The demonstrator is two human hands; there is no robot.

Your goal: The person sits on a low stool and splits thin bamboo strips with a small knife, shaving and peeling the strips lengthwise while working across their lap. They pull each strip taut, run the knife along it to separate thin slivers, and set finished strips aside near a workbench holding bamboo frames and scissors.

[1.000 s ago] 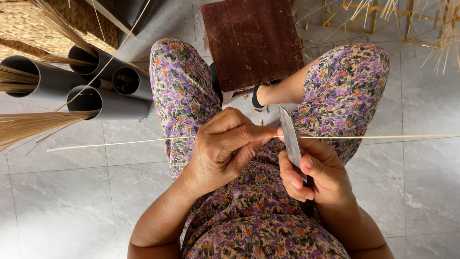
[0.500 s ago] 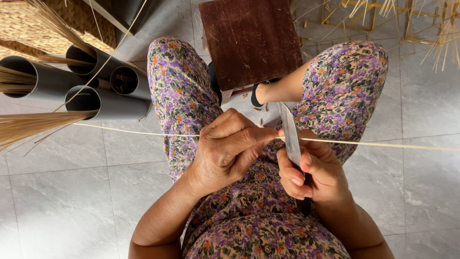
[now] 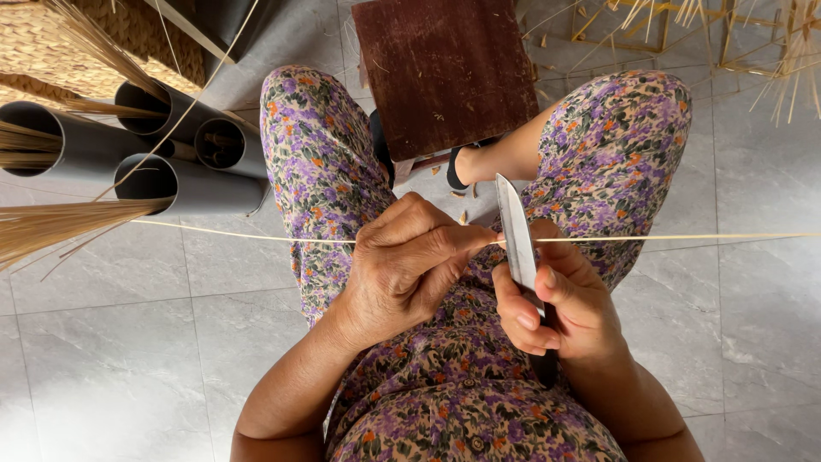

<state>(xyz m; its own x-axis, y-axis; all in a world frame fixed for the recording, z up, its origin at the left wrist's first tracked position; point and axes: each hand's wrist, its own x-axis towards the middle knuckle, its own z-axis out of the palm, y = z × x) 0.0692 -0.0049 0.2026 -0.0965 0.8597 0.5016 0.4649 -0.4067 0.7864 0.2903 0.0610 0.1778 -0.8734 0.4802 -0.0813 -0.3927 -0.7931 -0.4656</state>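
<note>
Near the bottom centre: left hand (image 3: 402, 269) closed, pinching the strip (image 3: 684, 238) against the knife (image 3: 516, 235). Right hand (image 3: 560, 308) wrapped tight around the knife handle, blade pointing up the frame. Could slip toward the left thumb, since the edge sits touching it; could also snap, the strip being so thin. Strip itself: pale, straw-coloured, very slender, running level across the whole frame at mid-height, over both knees. Farther, at top centre, a dark brown board (image 3: 445, 73) on the floor. At upper left, grey tubes (image 3: 184, 184) holding more strips, beside a woven basket (image 3: 51, 43).
</note>
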